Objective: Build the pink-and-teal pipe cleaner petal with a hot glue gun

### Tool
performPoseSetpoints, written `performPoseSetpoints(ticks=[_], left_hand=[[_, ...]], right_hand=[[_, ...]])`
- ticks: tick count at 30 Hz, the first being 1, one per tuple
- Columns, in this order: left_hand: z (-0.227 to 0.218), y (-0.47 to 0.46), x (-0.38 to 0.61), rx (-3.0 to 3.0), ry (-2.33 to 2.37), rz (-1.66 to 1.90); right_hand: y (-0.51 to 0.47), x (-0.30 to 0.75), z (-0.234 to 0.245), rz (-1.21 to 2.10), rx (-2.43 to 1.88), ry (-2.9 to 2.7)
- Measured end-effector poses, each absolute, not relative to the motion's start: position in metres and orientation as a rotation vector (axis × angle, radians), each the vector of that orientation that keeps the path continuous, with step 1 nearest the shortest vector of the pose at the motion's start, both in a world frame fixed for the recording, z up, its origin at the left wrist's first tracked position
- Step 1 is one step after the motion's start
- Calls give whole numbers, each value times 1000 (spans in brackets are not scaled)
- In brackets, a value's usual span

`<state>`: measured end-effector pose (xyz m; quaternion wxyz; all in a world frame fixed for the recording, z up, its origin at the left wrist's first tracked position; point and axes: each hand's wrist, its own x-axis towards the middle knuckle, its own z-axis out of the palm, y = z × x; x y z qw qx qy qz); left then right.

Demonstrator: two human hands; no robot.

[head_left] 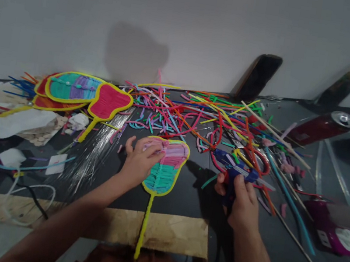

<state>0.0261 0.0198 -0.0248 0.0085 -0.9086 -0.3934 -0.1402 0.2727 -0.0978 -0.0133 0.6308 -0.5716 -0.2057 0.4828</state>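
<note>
A wing-shaped pipe-cleaner piece (pixel 164 178) lies flat in front of me, edged in yellow, with pink and lilac rows above and teal rows below. Its yellow stem (pixel 145 223) runs down past the table's front edge. My left hand (pixel 142 157) rests on the upper left of the piece, fingers bent and partly spread, fingertips touching the pink rows. Whether a small strip lies under them is hidden. In my right hand (pixel 244 199) is a blue glue gun (pixel 238 171), held by its handle to the right of the piece, its nozzle pointing left.
Loose pipe cleaners (pixel 165 107) cover the table's back. Finished wing-shaped pieces (pixel 111 102) lie at left near silvery strands (pixel 100 154). A dark phone (pixel 260 76) leans on the wall; a red can (pixel 320 127) and red-handled scissors (pixel 264 163) are at right.
</note>
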Motion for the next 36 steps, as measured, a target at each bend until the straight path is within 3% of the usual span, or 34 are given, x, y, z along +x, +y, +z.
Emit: performPoseSetpoints(ticks=[6,13,21,29,36], left_hand=[[-19,19,25,-2820,-1085,-508],[-1,24,20,-2751,-1318,-610],[15,46,58,-2828,-1308,-684],[1,85,160,-3057,-1133,-487],[-10,77,194,-3138,-614,-254]], right_hand=[[-99,273,-12,1124,-1336,-477],[-98,272,-9,1163,-1324,-435],[-98,275,-9,915,-1180,-325],[-99,283,-7,847,-1200,-239],[-97,289,-3,797,-1175,-176]])
